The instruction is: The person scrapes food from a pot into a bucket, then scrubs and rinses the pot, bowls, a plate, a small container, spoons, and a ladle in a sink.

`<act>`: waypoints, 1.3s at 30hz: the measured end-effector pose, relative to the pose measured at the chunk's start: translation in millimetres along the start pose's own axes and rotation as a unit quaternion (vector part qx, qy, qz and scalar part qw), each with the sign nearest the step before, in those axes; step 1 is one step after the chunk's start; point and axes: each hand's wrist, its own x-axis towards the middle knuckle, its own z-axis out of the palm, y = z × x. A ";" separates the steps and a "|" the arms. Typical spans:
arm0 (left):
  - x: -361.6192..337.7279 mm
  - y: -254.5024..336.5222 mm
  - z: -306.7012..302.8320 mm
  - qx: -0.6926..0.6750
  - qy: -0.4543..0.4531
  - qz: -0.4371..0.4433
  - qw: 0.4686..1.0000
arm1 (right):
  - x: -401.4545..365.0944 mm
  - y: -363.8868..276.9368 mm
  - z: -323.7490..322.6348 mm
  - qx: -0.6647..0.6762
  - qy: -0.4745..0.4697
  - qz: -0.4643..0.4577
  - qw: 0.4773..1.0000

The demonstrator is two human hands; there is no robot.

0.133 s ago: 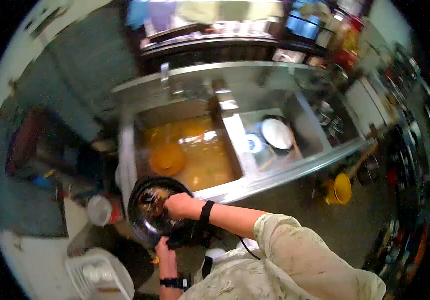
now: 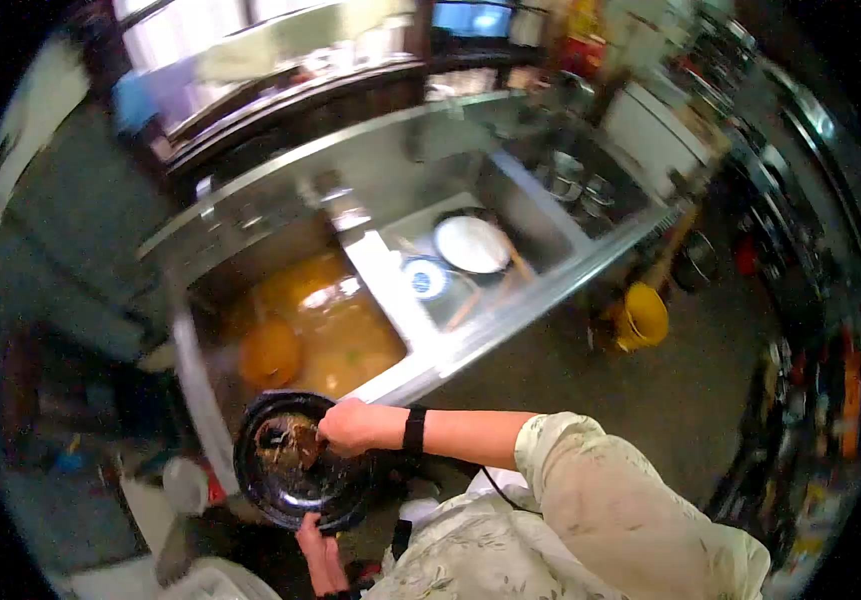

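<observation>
A round black pan (image 2: pixel 300 490) with a glossy inside is held at the corner of the left sink basin. My left hand (image 2: pixel 319 548) grips its near rim from below. My right hand (image 2: pixel 352 428) is closed at the pan's right side, over its inside. Beneath the right fingers lies a brown, blurred patch, and whatever they hold is hidden. In the left sink basin (image 2: pixel 190 365), cloudy orange-brown water surrounds a round orange-looking bowl (image 2: pixel 271 353).
The middle basin holds a white plate (image 2: pixel 472 245), a blue-and-white dish (image 2: pixel 424 279) and wooden sticks. Metal cups (image 2: pixel 565 175) stand in the right section. On the floor are a yellow bucket (image 2: pixel 642 316) and, left of the pan, a white container (image 2: pixel 186 486).
The view has swung, so the sink appears farther left and tilted. The pan remains in my left hand, and my right hand is still closed over it.
</observation>
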 end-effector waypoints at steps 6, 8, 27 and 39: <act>-172.1 -55.2 113.8 0.270 -0.007 -0.032 0.962 | -282.2 121.4 11.9 0.187 0.116 0.041 0.975; -243.2 -90.0 179.0 0.317 0.010 -0.112 0.942 | -391.6 161.4 12.2 0.219 0.160 0.045 0.962; -472.6 -358.4 707.1 0.395 -0.345 -0.261 0.811 | -902.3 263.5 -157.2 0.180 0.326 0.450 0.812; -574.9 -544.8 913.5 0.435 -0.527 -0.274 0.677 | -1067.6 364.5 -209.6 0.299 0.359 0.581 0.666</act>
